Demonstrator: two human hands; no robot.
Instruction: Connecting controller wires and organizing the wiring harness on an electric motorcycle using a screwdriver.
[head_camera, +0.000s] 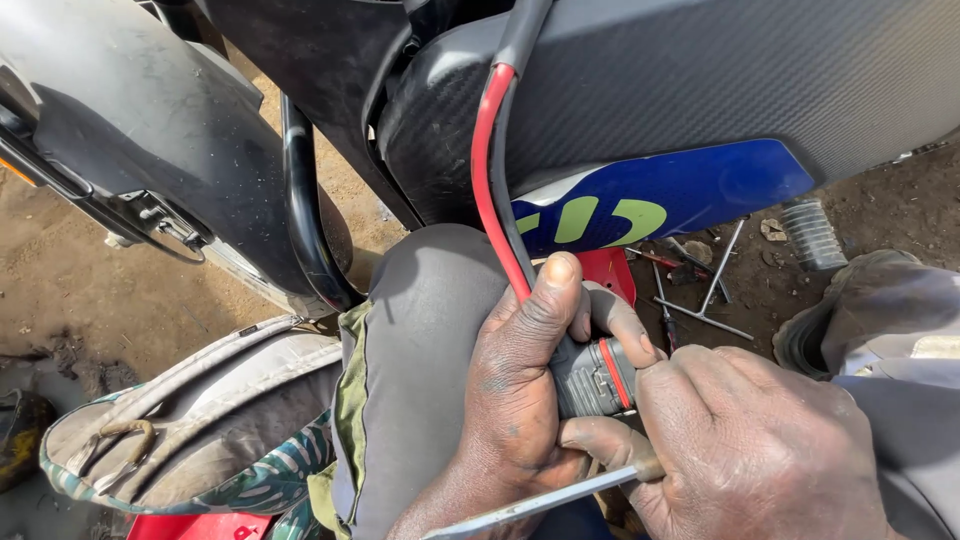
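- We see the largest thing first: a black, carbon-patterned motorcycle side panel (720, 90) with a blue lower section (680, 195), filling the top right.
- Left of it we see a dusty black mudguard (150, 130) and a curved black tube (305, 220) over bare dirt ground (90, 290).
- At lower left lies a worn grey bag with a patterned teal edge (190, 430), beside our grey-trousered knee (420, 350).
- Our left hand (520, 390) is closed around a ribbed black plug connector with a red ring (595, 378), thumb up along its cables.
- Our right hand (760, 440) grips a slim metal tool shaft (530, 507), forefinger touching the connector.
- A red cable and a black cable (488, 150) rise from the connector to the panel.
- Thin metal hand tools (715, 290) lie on the ground behind.
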